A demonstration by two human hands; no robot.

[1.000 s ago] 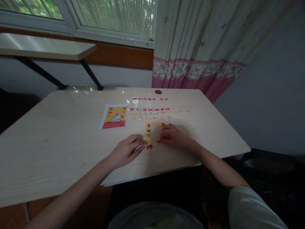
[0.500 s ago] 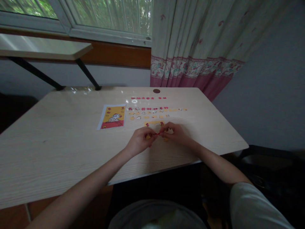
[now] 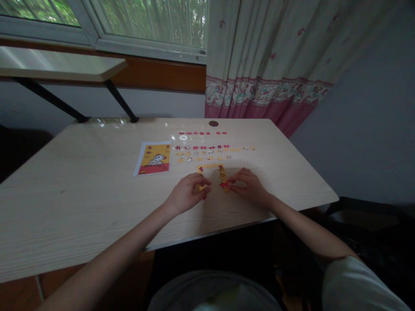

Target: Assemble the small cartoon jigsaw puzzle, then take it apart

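The right hand (image 3: 249, 186) pinches a small red puzzle piece (image 3: 224, 185) between thumb and fingertips, at the lower end of the right side of a partly joined puzzle border (image 3: 210, 166), which lies on the pale wooden table (image 3: 97, 194) in front of the person; the left hand (image 3: 187, 193) is curved over the left side of that border, thumb and fingers parted by a narrow gap, with a bit of yellow showing through and red peeping out below. The border is yellow with small red and outlined motifs, whose finer detail is too small to read as lettering. Beyond and to the left lies a printed sheet (image 3: 154, 158) with a white edge, showing a white cartoon animal on yellow above a red band, with small motifs around it; any writing among them is too tiny to make out. To the right of the sheet, loose pieces are set out in lines: a far red row (image 3: 194, 133), a nearer red row (image 3: 201, 147), and yellow and white pieces (image 3: 204, 153) just below it. Near the table's far edge sits a dark round disc (image 3: 213, 124), its surface plain at this size, with a patterned curtain (image 3: 253, 56) hanging behind
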